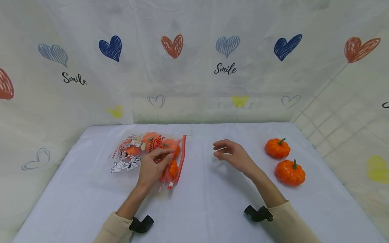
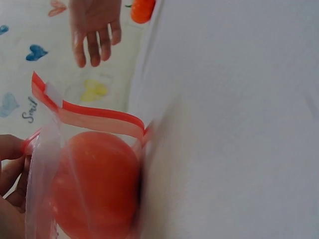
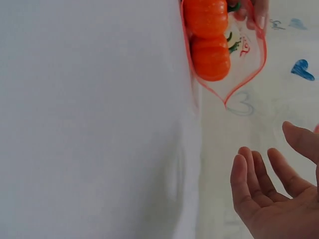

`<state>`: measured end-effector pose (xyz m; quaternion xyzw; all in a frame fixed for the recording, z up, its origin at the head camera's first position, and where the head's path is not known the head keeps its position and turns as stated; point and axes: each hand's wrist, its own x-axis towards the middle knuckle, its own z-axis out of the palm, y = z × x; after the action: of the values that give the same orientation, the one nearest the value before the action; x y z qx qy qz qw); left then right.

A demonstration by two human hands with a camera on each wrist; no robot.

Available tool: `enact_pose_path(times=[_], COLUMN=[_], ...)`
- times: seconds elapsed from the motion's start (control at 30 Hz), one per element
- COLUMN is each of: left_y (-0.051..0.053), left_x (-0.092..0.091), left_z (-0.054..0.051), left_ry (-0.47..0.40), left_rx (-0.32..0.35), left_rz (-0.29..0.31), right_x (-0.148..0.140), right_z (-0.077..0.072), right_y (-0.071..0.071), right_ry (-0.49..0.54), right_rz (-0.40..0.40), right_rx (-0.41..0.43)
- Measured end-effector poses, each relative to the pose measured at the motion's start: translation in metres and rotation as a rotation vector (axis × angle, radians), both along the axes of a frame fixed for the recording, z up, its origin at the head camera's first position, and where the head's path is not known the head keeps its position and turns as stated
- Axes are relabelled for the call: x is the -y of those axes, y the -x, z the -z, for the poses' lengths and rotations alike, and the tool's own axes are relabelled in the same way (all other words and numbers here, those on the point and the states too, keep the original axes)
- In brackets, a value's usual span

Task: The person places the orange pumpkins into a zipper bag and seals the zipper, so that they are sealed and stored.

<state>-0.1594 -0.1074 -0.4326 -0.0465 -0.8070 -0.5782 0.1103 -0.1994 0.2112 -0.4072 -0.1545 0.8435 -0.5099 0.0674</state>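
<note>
A clear zip bag [image 1: 142, 148] with a red edge and printed cartoon figures lies on the left side of the table. Inside it are several small orange pumpkins [image 2: 97, 184], two of them near the mouth in the right wrist view. My left hand [image 1: 154, 167] pinches the upper edge of the bag's mouth, which gapes toward the right. Over the middle of the table my right hand [image 1: 233, 155] hovers with relaxed fingers, holding nothing. To its right sit two more orange pumpkins with green stems, one pumpkin [image 1: 277, 148] behind the other pumpkin [image 1: 290, 173].
A white cloth covers the table [image 1: 200, 209]. Behind it hangs a pale curtain [image 1: 194, 77] printed with hearts and the word "Smile". Black wrist-worn devices, a left device [image 1: 141, 224] and a right device [image 1: 258, 213], sit at the sleeve cuffs.
</note>
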Motion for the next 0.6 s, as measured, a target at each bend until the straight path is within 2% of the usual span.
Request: enact_pose_path(times=[0.13, 0.37, 0.6], left_y=[-0.001, -0.001, -0.001], left_x=[0.000, -0.001, -0.001], left_z=[0.000, 0.000, -0.001], left_ry=[0.004, -0.003, -0.006], left_rx=[0.009, -0.005, -0.015], left_rz=[-0.002, 0.005, 0.009], right_x=[-0.013, -0.033, -0.049], right_z=[-0.002, -0.005, -0.015], right_y=[-0.001, 0.001, 0.001], right_ry=[-0.019, -0.040, -0.077], right_rz=[0.043, 0.072, 0.110], right_rx=[-0.004, -0.026, -0.019])
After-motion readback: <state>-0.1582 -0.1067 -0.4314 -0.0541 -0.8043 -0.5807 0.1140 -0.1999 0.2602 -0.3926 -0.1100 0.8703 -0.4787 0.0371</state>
